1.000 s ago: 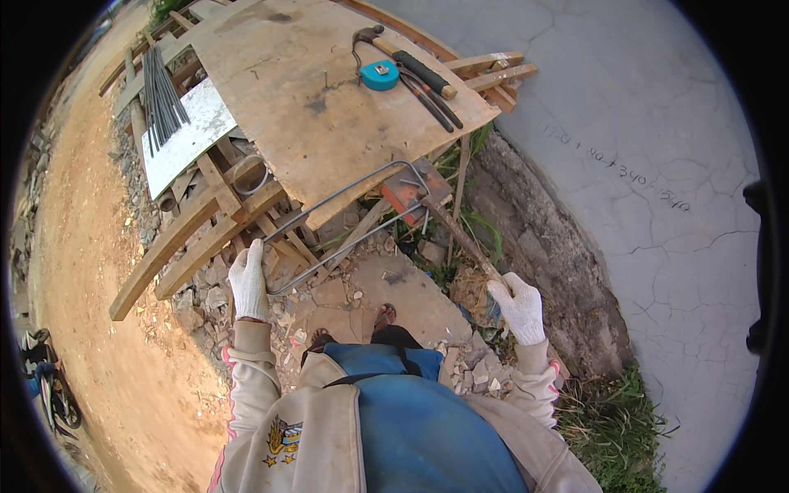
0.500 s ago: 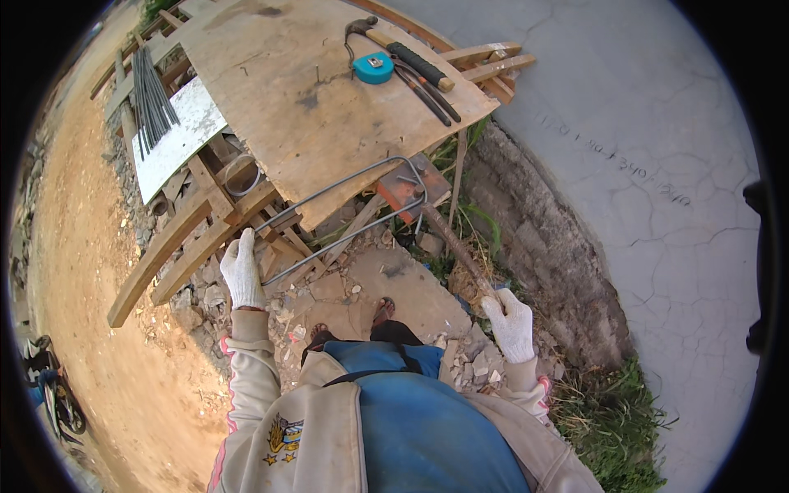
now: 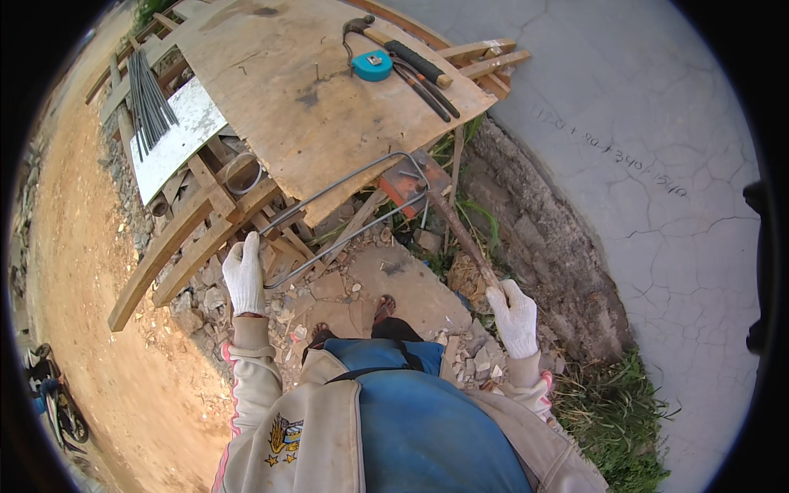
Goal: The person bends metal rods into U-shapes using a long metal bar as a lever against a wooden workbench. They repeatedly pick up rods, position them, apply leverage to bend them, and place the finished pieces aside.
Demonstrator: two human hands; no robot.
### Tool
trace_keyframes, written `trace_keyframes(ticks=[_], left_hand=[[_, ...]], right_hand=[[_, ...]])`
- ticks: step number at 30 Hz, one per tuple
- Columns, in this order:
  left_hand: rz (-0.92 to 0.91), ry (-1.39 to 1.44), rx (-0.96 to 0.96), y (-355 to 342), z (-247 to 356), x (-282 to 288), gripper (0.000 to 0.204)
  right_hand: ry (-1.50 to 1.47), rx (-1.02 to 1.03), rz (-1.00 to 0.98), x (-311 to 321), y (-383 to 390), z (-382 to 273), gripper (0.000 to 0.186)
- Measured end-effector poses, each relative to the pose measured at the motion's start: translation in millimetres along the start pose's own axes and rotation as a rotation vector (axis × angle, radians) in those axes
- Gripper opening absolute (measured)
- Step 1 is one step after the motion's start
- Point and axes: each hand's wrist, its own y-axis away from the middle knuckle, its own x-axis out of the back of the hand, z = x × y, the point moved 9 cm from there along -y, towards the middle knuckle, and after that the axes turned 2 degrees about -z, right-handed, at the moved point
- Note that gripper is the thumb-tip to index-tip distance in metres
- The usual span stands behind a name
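Note:
My left hand (image 3: 244,275), in a white knit glove, is closed around a thin grey steel rod (image 3: 329,193) bent into a long, narrow loop. The far bend of the rod lies on an orange-red metal block (image 3: 400,189) at the near right corner of the worktop. My right hand (image 3: 514,319), also gloved, grips the near end of a rusty bar (image 3: 462,237). That bar slants up and left, and its far end meets the rod by the block. The exact contact there is too small to make out.
On the plywood worktop (image 3: 271,107) lie a hammer (image 3: 411,59), a teal tape measure (image 3: 372,66) and pincers (image 3: 426,92). Nails stick up from it. Straight rods (image 3: 150,103) rest on a white board (image 3: 182,141) to the left. Curved timbers (image 3: 160,263) jut out; rubble surrounds my feet.
My right hand and the near end of the rusty bar have shifted slightly right. My left hand keeps its hold on the rod, nearly still.

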Motion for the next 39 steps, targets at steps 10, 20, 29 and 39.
trace_keyframes(ticks=[10,20,29,39], left_hand=[[0.088,-0.151,-0.152,37.1,14.8,14.8,0.045],[0.081,-0.067,-0.053,11.8,-6.3,6.3,0.044],[0.043,0.054,-0.024,-1.0,-8.5,2.4,0.042],[0.070,0.025,-0.011,0.5,-5.5,2.8,0.042]], right_hand=[[-0.046,-0.074,-0.054,0.5,-22.4,14.0,0.034],[-0.085,-0.033,-0.075,1.4,-26.2,28.6,0.030],[-0.008,-0.014,-0.128,5.7,-16.9,26.5,0.031],[0.091,-0.008,-0.104,1.6,-9.7,-0.3,0.034]])
